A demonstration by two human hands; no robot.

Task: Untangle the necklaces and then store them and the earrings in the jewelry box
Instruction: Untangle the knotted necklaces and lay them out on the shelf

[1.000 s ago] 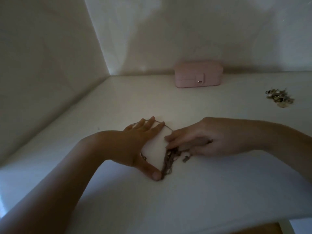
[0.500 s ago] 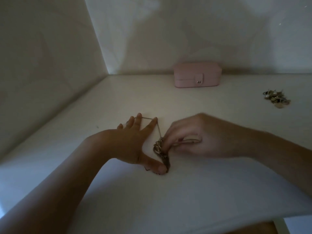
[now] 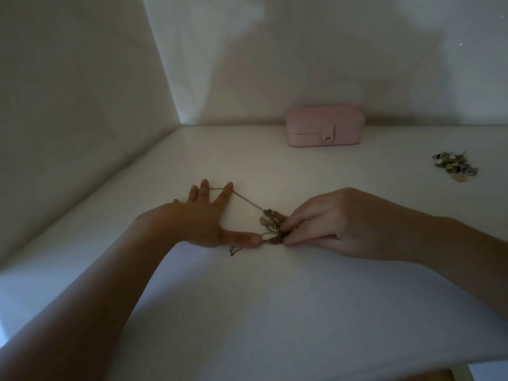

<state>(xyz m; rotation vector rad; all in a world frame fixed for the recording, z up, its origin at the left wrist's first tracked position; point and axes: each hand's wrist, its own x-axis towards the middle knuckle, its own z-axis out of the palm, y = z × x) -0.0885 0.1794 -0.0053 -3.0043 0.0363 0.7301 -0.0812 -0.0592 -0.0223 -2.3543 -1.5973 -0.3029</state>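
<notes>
Nearest: two bare forearms reaching in over the white table point(image 3: 247, 312), converging on the necklace tangle point(image 3: 272, 224).

Just left of the tangle: left hand point(image 3: 203, 224), palm down, fingers straight and spread, nothing clasped. Thumb tip pressed flat on the table right at the tangle's near-left edge, pinning a strand there. Short loose chain end point(image 3: 233, 251) curled on the table just nearside of that thumb.

Just right of the tangle: right hand point(image 3: 338, 221), fingers curled, fingertips pinched onto the clump from its right side. Clamped on the tangle; number of fingers on it unclear in the dim light.

Tangle itself: on the table between left thumb tip and right fingertips, touching both. One chain strand point(image 3: 247, 200) running taut from the tangle's far-left side out to the left index fingertip, then across to the middle finger.

Versus 0.5 s ago: left hand shifted further left of the tangle, index fingertip now well apart from it, exposed strand visibly longer and straighter. Clump then bunched right against index and thumb; now drawn off rightward with the right hand.

Far right of the tangle, well apart: earrings point(image 3: 455, 166) in a small heap on the table, untouched. Beyond the tangle, slightly right, against the back wall: pink jewelry box point(image 3: 324, 125), lid down, snap tab fastened. Both in the same spots as before. Behind: plain pale walls point(image 3: 82, 105), corner beyond and left of the tangle.
</notes>
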